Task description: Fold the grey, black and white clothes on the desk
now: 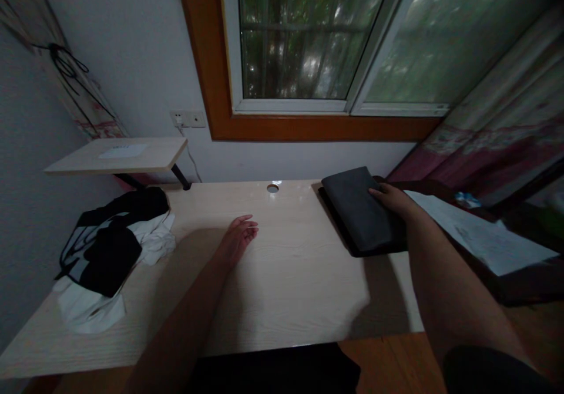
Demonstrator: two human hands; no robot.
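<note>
Your right hand [392, 199] has its thumb laid on the upper face of a dark grey, flat, rectangular case [365, 212], gripping it at the far right edge; the other fingers go past that edge and are mostly hidden, so you cannot tell how they press from below. Your left hand [239, 238] is bare of any object, its fingers loosely curled and slightly apart, above the middle of a pale, wood-grained desk [282, 288]; whether it touches the top is unclear. The case is on the right part of that desk, well apart from your left hand, and a black flat layer [338, 222] shows along its left and near edges. Just beyond your left hand, near the back edge, is a round cable hole [272, 188]. To the left lies a crumpled heap of black and white cloth [110, 259], near a small pale wooden shelf [158, 152] on black legs. To the right of your right forearm, a large white paper sheet [476, 229] rests on something dark. Behind the desk are a white double wall socket [187, 118], a sliding window [308, 59] edged in orange-brown wood, and a pink and cream curtain [493, 124] at the right.
</note>
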